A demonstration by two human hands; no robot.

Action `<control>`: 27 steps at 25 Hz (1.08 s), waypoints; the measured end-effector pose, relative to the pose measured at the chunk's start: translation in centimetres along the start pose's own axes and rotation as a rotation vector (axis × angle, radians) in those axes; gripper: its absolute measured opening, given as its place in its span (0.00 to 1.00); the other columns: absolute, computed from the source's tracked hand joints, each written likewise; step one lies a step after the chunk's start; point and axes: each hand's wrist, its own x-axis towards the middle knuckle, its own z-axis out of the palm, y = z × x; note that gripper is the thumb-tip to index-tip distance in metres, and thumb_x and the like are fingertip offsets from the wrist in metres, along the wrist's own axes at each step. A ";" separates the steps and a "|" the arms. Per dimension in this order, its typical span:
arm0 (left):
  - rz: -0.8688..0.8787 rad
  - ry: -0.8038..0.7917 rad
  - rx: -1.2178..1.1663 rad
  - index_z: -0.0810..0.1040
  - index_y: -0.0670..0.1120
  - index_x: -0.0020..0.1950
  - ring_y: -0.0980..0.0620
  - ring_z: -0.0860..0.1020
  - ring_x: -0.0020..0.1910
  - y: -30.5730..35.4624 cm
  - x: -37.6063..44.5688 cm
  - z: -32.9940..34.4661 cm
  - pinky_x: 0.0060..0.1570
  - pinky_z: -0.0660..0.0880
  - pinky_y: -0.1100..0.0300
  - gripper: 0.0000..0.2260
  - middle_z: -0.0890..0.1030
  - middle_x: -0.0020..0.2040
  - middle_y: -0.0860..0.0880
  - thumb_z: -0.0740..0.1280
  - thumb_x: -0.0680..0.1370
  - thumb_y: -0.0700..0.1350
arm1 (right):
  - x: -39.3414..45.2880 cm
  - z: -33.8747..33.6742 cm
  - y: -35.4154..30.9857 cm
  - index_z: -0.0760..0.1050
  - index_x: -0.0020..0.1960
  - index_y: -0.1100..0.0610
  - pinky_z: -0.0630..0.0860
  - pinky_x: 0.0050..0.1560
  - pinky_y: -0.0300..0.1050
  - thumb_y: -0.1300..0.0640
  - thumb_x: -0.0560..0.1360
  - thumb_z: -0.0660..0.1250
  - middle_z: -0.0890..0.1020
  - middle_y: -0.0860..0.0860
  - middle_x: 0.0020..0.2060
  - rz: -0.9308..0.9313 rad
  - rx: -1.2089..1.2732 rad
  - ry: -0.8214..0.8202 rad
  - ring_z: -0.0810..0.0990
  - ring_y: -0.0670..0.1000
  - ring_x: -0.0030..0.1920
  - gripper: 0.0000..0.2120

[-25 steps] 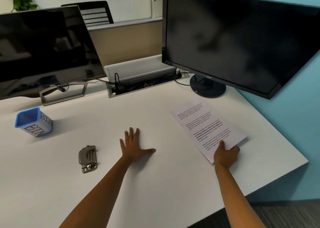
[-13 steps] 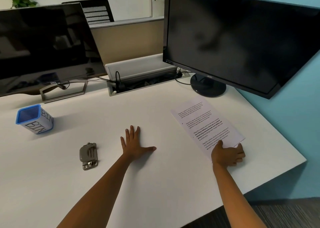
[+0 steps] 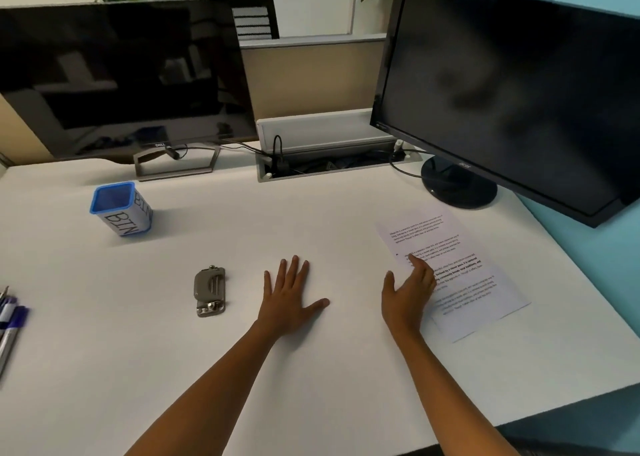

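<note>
A printed sheet of paper lies flat on the white desk, at the right. My right hand is over the sheet's left edge with straight, spread fingers, fingertips on the text. Flat on the desk in the middle is my left hand, palm down and fingers spread, holding nothing. A small grey metal stapler-like tool lies just left of my left hand. A blue-rimmed white cup marked "BIN" stands farther back at the left.
Two dark monitors stand at the back, one left and one right on a round base. Between them is an open cable tray. Several pens lie at the left edge. The desk's front right corner is near the sheet.
My right hand left the sheet's near corner, moved left and forward, and opened over the sheet's left edge. The view shifted, showing pens at the left. My left hand stayed put.
</note>
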 end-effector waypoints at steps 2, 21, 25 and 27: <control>0.023 0.014 0.040 0.38 0.53 0.81 0.48 0.35 0.79 -0.5 -0.8 0.4 0.76 0.35 0.43 0.45 0.36 0.80 0.53 0.41 0.71 0.76 | -0.7 1.5 -0.9 0.68 0.69 0.59 0.70 0.68 0.51 0.61 0.74 0.70 0.71 0.57 0.67 -0.068 0.039 -0.130 0.68 0.56 0.69 0.25; -0.704 0.576 -0.567 0.78 0.45 0.58 0.44 0.81 0.42 -10.4 -4.8 -7.8 0.41 0.72 0.56 0.14 0.83 0.42 0.47 0.70 0.75 0.49 | -3.2 6.7 -1.9 0.63 0.76 0.53 0.54 0.78 0.49 0.44 0.80 0.58 0.59 0.48 0.78 -0.321 -0.234 -0.513 0.53 0.50 0.79 0.27; -0.704 0.560 -0.576 0.83 0.44 0.55 0.42 0.82 0.45 -11.6 -4.7 -8.4 0.48 0.76 0.53 0.12 0.85 0.43 0.45 0.71 0.74 0.47 | -3.2 6.5 -2.1 0.64 0.75 0.53 0.55 0.78 0.50 0.44 0.80 0.58 0.60 0.48 0.78 -0.338 -0.235 -0.504 0.54 0.50 0.79 0.26; -0.706 0.547 -0.682 0.84 0.44 0.51 0.43 0.83 0.44 -12.9 -5.1 -8.5 0.51 0.80 0.48 0.10 0.86 0.41 0.45 0.71 0.74 0.48 | -3.2 6.3 -2.2 0.64 0.75 0.53 0.55 0.78 0.50 0.44 0.80 0.58 0.61 0.48 0.78 -0.329 -0.240 -0.503 0.54 0.50 0.79 0.26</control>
